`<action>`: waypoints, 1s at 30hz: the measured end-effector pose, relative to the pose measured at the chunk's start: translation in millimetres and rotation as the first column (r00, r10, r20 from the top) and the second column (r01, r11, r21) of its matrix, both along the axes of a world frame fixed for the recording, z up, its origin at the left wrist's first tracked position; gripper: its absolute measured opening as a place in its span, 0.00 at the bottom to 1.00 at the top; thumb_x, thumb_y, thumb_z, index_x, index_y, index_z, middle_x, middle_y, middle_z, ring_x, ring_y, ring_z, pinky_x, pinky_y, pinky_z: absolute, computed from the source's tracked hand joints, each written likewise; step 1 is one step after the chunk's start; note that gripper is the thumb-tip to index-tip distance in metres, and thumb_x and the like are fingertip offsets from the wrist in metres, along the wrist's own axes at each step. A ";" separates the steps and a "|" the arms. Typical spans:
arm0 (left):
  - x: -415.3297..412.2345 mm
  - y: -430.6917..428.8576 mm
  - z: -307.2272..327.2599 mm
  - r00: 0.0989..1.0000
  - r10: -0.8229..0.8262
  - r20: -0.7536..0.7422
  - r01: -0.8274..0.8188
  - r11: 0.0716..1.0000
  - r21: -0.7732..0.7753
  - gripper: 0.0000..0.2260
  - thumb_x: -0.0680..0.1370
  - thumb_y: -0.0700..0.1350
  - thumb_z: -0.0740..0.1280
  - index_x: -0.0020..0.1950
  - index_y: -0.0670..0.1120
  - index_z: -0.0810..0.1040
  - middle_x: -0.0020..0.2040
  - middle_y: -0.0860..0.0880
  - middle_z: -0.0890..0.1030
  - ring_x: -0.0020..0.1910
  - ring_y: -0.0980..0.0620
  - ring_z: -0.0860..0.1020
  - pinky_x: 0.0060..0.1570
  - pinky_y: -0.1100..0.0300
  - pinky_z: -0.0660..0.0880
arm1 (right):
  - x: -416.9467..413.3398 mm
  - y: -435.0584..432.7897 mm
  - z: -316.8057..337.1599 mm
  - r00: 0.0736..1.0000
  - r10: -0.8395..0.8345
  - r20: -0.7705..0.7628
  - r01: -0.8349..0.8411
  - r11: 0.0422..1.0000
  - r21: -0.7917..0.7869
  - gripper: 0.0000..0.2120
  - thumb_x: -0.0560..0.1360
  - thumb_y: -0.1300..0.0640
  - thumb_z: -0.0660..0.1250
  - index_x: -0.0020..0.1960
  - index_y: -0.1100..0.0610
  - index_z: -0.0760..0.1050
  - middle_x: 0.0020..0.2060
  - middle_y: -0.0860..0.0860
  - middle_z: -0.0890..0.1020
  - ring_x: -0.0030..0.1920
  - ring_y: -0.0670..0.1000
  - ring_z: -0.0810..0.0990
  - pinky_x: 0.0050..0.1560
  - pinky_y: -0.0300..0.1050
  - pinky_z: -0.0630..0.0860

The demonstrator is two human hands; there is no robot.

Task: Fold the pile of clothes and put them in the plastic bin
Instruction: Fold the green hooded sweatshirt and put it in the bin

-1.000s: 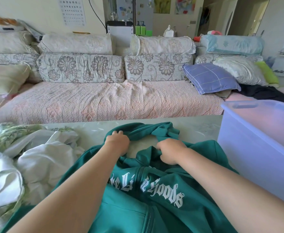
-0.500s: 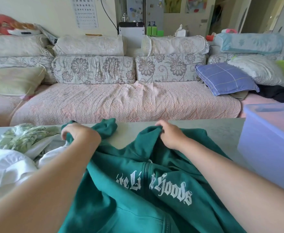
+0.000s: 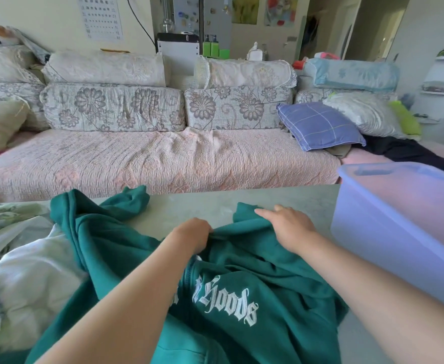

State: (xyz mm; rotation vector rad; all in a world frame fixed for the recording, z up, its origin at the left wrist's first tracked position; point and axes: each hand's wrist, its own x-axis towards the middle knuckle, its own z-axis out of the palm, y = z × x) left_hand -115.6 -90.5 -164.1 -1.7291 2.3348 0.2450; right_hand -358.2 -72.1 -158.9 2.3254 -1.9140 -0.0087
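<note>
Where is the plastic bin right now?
In the head view the plastic bin stands on the table at the right edge, just right of the green hoodie and the right hand, before the sofa.

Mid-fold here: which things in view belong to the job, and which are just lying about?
Job: green hoodie; left hand gripping it; right hand flat on it; plastic bin; clothes pile.
Lying about: sofa; blue pillow; green bottles.

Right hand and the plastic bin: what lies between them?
Only a bare strip of grey table, in the head view. The right hand rests on the green hoodie, apart from the plastic bin.
</note>
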 end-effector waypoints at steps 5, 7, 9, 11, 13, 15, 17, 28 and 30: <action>3.5 9.4 21.2 0.930 0.348 0.114 -0.308 0.912 -0.271 0.19 0.79 0.37 0.61 0.71 0.41 0.71 0.66 0.42 0.74 0.57 0.44 0.78 0.41 0.56 0.73 | -15.0 5.2 7.9 0.969 0.006 0.248 0.006 0.999 -0.048 0.17 0.74 0.43 0.70 0.62 0.45 0.77 0.55 0.46 0.77 0.58 0.51 0.75 0.56 0.46 0.70; 7.3 14.1 38.9 0.878 0.426 0.218 -0.362 0.889 -0.280 0.18 0.78 0.40 0.62 0.68 0.45 0.74 0.52 0.48 0.77 0.45 0.49 0.76 0.36 0.61 0.68 | -11.6 9.1 10.7 0.903 -0.059 0.426 0.037 0.998 0.059 0.11 0.72 0.41 0.71 0.50 0.46 0.79 0.47 0.45 0.76 0.51 0.49 0.74 0.50 0.44 0.70; 6.2 16.5 46.8 0.852 0.384 0.357 -0.312 0.918 -0.244 0.20 0.76 0.44 0.62 0.69 0.47 0.72 0.53 0.48 0.76 0.50 0.48 0.75 0.47 0.58 0.71 | -7.3 12.1 11.4 0.821 -0.111 0.561 0.060 0.992 0.107 0.09 0.73 0.42 0.71 0.44 0.47 0.77 0.39 0.45 0.77 0.42 0.47 0.77 0.38 0.43 0.68; -2.5 14.9 43.0 0.957 0.140 0.252 -0.094 0.978 -0.186 0.33 0.75 0.46 0.66 0.78 0.48 0.57 0.71 0.43 0.68 0.68 0.42 0.68 0.66 0.47 0.66 | 3.2 11.5 12.2 0.738 -0.109 0.666 0.077 0.994 0.077 0.08 0.74 0.45 0.72 0.45 0.48 0.77 0.37 0.46 0.79 0.38 0.46 0.77 0.35 0.42 0.68; -24.0 23.8 45.0 0.994 -0.090 -0.058 0.075 0.973 -0.217 0.43 0.73 0.51 0.69 0.80 0.54 0.46 0.75 0.46 0.65 0.72 0.43 0.64 0.71 0.45 0.63 | 19.2 7.8 17.6 0.598 -0.068 0.799 0.075 0.997 0.029 0.05 0.73 0.51 0.75 0.46 0.49 0.79 0.40 0.46 0.82 0.42 0.48 0.80 0.42 0.42 0.73; -43.8 26.0 46.7 0.966 -0.133 -0.222 0.057 0.946 -0.320 0.36 0.76 0.55 0.67 0.79 0.56 0.52 0.68 0.47 0.73 0.65 0.42 0.72 0.63 0.48 0.70 | 31.6 5.0 28.4 0.420 -0.015 0.907 0.046 0.999 -0.005 0.11 0.71 0.58 0.75 0.49 0.47 0.79 0.48 0.43 0.83 0.51 0.46 0.81 0.54 0.40 0.75; -49.0 22.1 50.3 0.966 -0.039 -0.257 -0.080 0.896 -0.437 0.18 0.81 0.50 0.59 0.71 0.54 0.66 0.60 0.46 0.80 0.55 0.42 0.78 0.48 0.52 0.74 | 32.5 3.4 37.6 0.297 -0.020 0.955 -0.027 0.999 0.030 0.20 0.72 0.62 0.74 0.58 0.44 0.77 0.57 0.42 0.80 0.57 0.45 0.80 0.60 0.42 0.74; 19.0 -0.5 51.0 0.892 0.408 -0.194 -0.450 0.844 -0.292 0.20 0.76 0.36 0.59 0.69 0.42 0.69 0.51 0.43 0.80 0.44 0.44 0.78 0.37 0.54 0.75 | -10.4 4.0 -12.9 0.925 -0.203 0.322 0.075 0.927 0.369 0.36 0.78 0.53 0.65 0.80 0.41 0.52 0.73 0.54 0.69 0.69 0.59 0.73 0.67 0.51 0.71; 13.2 3.7 46.7 0.960 0.234 -0.150 -0.271 0.909 -0.316 0.27 0.75 0.37 0.59 0.73 0.50 0.60 0.51 0.46 0.79 0.40 0.46 0.77 0.32 0.55 0.74 | -3.1 8.7 -17.9 0.967 -0.125 0.221 0.047 0.944 0.327 0.31 0.80 0.52 0.60 0.79 0.38 0.53 0.70 0.54 0.72 0.66 0.60 0.74 0.64 0.51 0.73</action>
